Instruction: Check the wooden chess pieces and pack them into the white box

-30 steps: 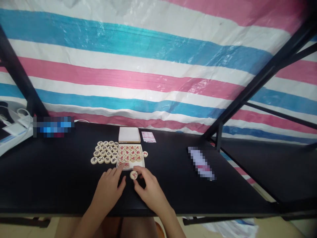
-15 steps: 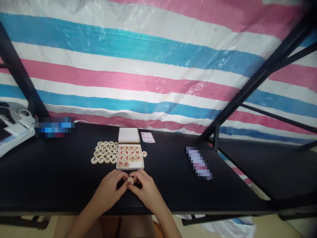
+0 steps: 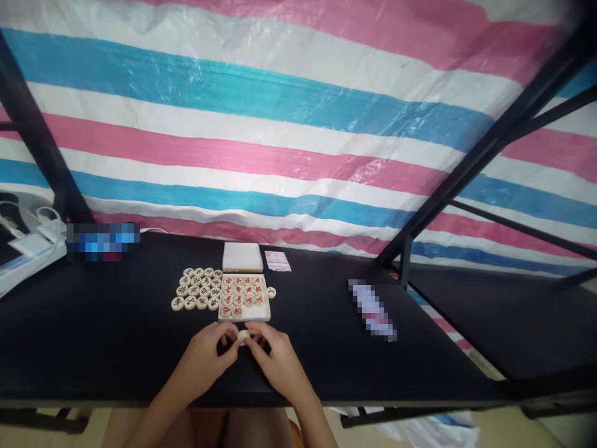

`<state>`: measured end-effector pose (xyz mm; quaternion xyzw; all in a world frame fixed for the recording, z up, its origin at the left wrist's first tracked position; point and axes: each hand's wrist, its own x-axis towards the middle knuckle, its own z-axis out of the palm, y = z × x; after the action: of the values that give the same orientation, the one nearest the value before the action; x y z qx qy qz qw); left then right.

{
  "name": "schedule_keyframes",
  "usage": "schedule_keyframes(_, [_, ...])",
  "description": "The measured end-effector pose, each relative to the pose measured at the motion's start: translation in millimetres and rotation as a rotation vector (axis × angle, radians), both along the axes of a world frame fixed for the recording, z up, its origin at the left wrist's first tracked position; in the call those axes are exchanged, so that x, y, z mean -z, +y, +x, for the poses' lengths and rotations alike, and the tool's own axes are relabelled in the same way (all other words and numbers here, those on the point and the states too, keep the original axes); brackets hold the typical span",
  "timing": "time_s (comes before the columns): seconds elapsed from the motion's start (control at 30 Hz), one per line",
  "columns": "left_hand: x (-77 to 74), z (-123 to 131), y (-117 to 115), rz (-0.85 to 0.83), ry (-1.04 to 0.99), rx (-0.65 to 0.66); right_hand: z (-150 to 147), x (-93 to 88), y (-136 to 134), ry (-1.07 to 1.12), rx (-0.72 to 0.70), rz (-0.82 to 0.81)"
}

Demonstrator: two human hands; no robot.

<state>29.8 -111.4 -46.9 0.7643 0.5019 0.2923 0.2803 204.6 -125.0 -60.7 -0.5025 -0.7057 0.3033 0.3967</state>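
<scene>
My left hand (image 3: 206,359) and my right hand (image 3: 275,358) meet near the table's front edge, both pinching one round wooden chess piece (image 3: 243,337) between their fingertips. Just beyond them lies a shallow white box tray (image 3: 267,311) with several red-marked pieces in rows. Left of the tray, several black-marked pieces (image 3: 196,290) lie in rows on the black table (image 3: 107,336). One lone red-marked piece (image 3: 272,292) sits by the tray's right side.
A white box lid (image 3: 242,256) and a small pink-printed card (image 3: 278,261) lie behind the tray. Blurred objects sit at the far left (image 3: 102,241) and at the right (image 3: 372,309). Black frame bars (image 3: 471,168) rise at right; a striped tarp hangs behind.
A second ago my right hand held the piece flat while my left fingers touched the tray. Both hands have since drawn back toward me and closed together on the piece, turning it on edge.
</scene>
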Motion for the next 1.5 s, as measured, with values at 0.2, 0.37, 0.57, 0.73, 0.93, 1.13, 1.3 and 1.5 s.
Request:
schedule_keyframes(0.2, [4.4,-0.8,5.4,-0.053,-0.023,-0.006,-1.4,-1.2,2.1,-0.035,0.004,-0.033])
schedule_keyframes(0.37, [4.1,-2.5,5.4,-0.09,-0.093,-0.002,-2.7,-3.1,2.5,0.039,0.0,-0.085])
schedule_keyframes(0.57, [6.8,-2.4,3.9,-0.069,-0.071,-0.001,-2.2,0.0,2.3,0.067,-0.045,-0.066])
schedule_keyframes(0.73, [6.2,-2.6,4.6,-0.091,-0.068,0.007,-2.4,-1.8,2.1,0.072,-0.049,-0.062])
schedule_keyframes(0.93, [-0.9,-2.1,1.2,-0.124,-0.141,0.049,-2.2,-2.1,1.3,0.084,0.003,-0.104])
schedule_keyframes(1.13, [-2.6,-0.8,0.4,-0.089,-0.127,0.011,-0.7,-2.4,0.8,0.104,-0.019,-0.093])
schedule_keyframes(1.3, [5.7,-1.9,3.3,-0.076,-0.124,0.047,-0.1,1.3,2.1,0.084,-0.03,-0.052])
schedule_keyframes(1.5, [15.6,-2.4,4.6,-0.042,-0.118,0.073,-0.8,5.5,2.5,0.101,-0.058,0.041])
